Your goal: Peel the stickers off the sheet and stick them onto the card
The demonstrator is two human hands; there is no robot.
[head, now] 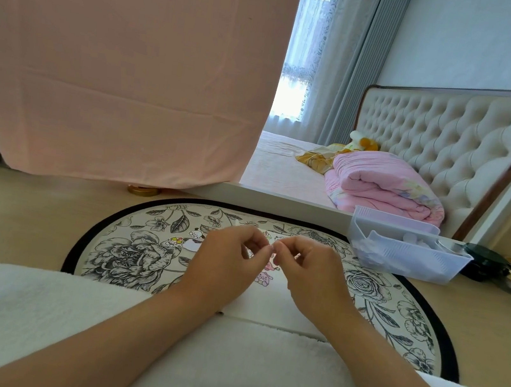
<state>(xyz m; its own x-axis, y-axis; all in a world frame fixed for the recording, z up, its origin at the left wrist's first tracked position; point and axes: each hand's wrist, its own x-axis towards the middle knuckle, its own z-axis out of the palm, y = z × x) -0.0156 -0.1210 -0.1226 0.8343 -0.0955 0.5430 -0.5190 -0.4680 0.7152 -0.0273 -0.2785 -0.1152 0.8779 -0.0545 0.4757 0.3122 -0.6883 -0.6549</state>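
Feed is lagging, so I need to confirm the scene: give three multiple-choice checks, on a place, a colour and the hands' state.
1. Where is the clear basket? A) right of the floral mat B) on the bed C) left of the mat
2. What colour is the folded quilt? A) blue B) pink C) green
3. How are the left hand and right hand? A) flat on the mat B) wide apart C) fingertips meeting in a pinch
Answers: 1 A, it stands by the mat's right edge; 2 B, plainly pink; 3 C, curled fingers meet above the mat; what they pinch is too small to tell.
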